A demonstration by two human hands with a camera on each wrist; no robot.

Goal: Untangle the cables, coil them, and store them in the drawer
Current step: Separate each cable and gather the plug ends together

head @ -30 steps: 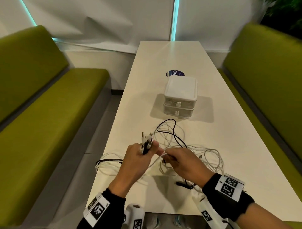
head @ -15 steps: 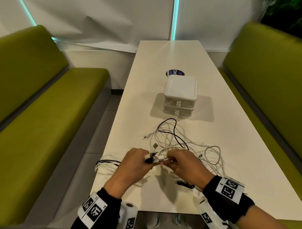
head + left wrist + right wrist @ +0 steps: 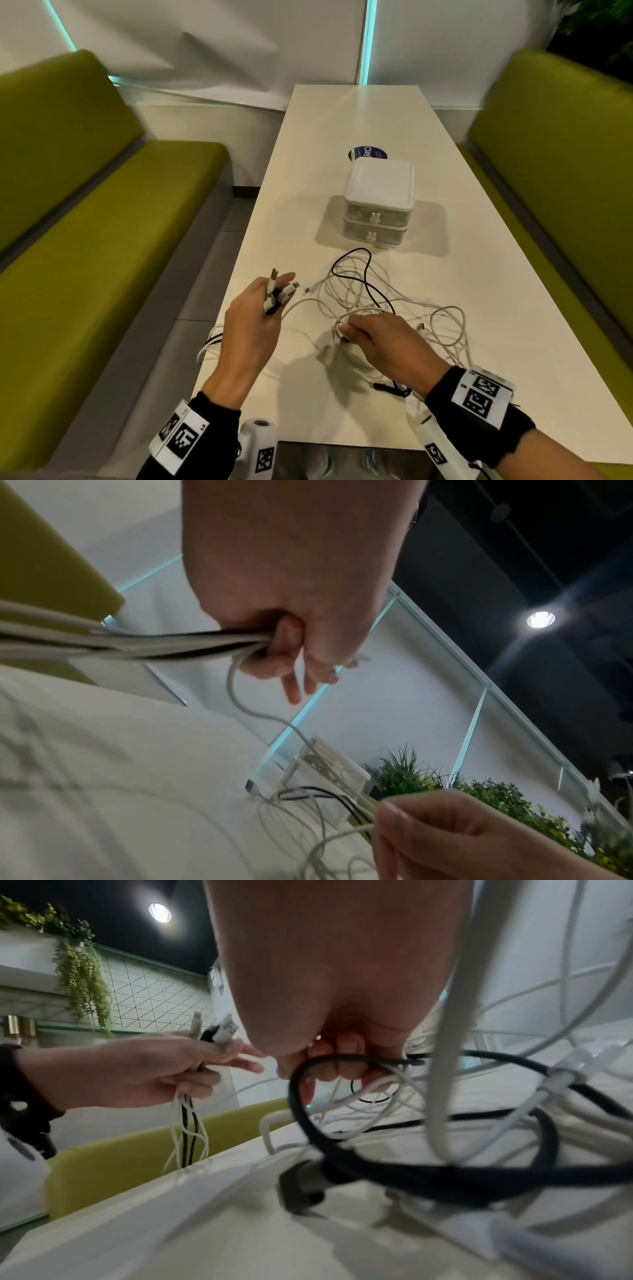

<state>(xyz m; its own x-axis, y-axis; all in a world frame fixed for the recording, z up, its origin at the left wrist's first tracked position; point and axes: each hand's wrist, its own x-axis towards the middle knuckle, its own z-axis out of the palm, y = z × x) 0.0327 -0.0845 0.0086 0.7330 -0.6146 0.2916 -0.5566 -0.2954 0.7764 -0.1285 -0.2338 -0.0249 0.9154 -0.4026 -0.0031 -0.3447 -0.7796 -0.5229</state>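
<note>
A tangle of white and black cables [image 3: 387, 301] lies on the white table [image 3: 359, 120] in front of a small white two-drawer box [image 3: 378, 202], both drawers closed. My left hand [image 3: 255, 322] is raised above the table's left part and grips a bundle of cable ends [image 3: 279, 291], plugs sticking up; the cords [image 3: 186, 1137] hang down from it. My right hand [image 3: 380, 337] is low over the tangle and pinches a white cable [image 3: 342, 322] near its end. A black plug [image 3: 301, 1185] lies under that wrist.
Green benches [image 3: 85, 257] line both sides of the table. Some cable loops [image 3: 209, 346] hang over the table's left edge. A round blue sticker [image 3: 367, 153] lies behind the box. Plants [image 3: 514, 799] stand along the right wall.
My left hand has lifted up and to the left with the bundle of plugs, away from the right hand. The right hand has stayed low at the tangle, holding a white cable.
</note>
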